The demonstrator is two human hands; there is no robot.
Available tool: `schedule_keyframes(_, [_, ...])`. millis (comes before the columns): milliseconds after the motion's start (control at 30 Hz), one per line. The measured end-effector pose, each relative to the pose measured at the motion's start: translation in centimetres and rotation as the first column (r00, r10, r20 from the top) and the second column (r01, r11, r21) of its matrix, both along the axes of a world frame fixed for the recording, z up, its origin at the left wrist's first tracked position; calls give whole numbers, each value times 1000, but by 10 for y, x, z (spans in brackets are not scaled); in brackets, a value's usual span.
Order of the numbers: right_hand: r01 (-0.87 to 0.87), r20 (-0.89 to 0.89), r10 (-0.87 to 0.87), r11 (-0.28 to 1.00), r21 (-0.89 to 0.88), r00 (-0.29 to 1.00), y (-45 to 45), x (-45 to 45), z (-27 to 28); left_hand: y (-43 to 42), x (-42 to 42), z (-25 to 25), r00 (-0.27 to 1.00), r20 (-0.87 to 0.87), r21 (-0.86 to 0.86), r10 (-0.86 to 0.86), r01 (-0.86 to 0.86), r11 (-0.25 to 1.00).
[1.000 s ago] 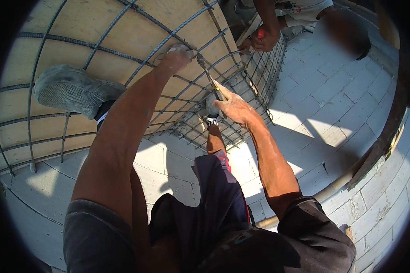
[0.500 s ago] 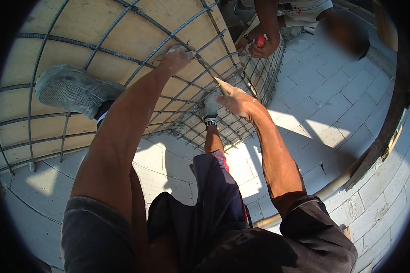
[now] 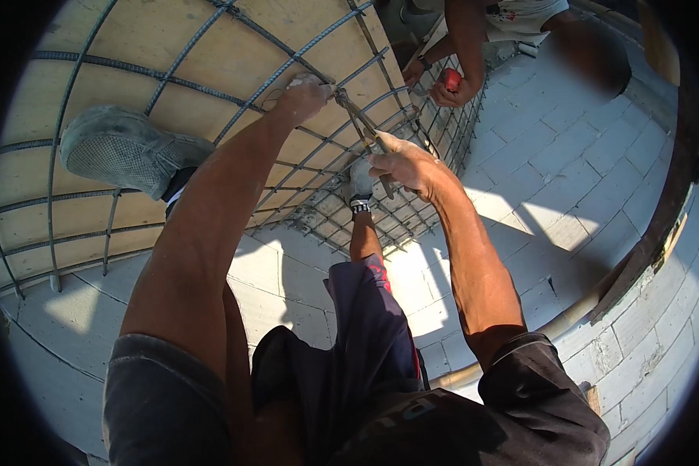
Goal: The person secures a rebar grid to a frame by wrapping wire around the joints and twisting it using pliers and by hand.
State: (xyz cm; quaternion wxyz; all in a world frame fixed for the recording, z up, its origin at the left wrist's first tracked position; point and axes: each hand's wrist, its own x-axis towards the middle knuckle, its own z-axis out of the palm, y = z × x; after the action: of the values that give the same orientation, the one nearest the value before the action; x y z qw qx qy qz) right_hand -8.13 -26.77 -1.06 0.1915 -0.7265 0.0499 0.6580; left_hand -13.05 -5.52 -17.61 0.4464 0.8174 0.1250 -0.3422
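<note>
My right hand is closed on the handles of a pair of end-cutting pincers. Their handles are spread apart, and the jaws sit at a bar of the rebar grid, close to my left fingers. My left hand is closed at the same bar, beside the jaws. A thin loop of tie wire comes out from it; the fingertips are partly hidden. Behind the grid stands a pale wooden panel.
My dusty left shoe is braced on the grid, and my other shoe stands lower in the corner mesh. A co-worker's hand holds a red tool nearby. A pale block wall curves along the right.
The pincers' handles have spread apart and the jaws now show beside my left hand. My right hand has turned slightly. The co-worker's hand with the red tool has shifted a little.
</note>
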Motion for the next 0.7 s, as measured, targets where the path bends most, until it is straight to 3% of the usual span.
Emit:
schedule_keyframes(100, [-58,58,57,998,18,997,-3,-4,-2,0,-4,-10,982,129,76,-137,128,989])
schedule_keyframes(200, [52,-21,-52,999,5,998,2,-3,9,-5,-1,-11,990,-84,82,112,-105,991])
schedule_keyframes(333, [134,-14,-135,991,-17,991,5,-9,8,-2,3,-2,996,-71,31,50,-48,998])
schedule_keyframes(433, [55,119,-61,997,53,991,-9,-19,-12,-2,4,1,996,-90,33,22,-19,999])
schedule_keyframes(500, [140,64,-142,989,43,988,-15,-26,-24,-3,-1,-13,997,-76,69,-16,22,997])
schedule_keyframes(600, [281,-20,-281,957,71,960,-11,-28,-21,-2,-10,-26,933,258,183,-251,208,961])
schedule_keyframes(700, [557,-242,-526,827,80,815,-13,-30,-19,-6,-6,-24,1000,22,109,-15,13,994])
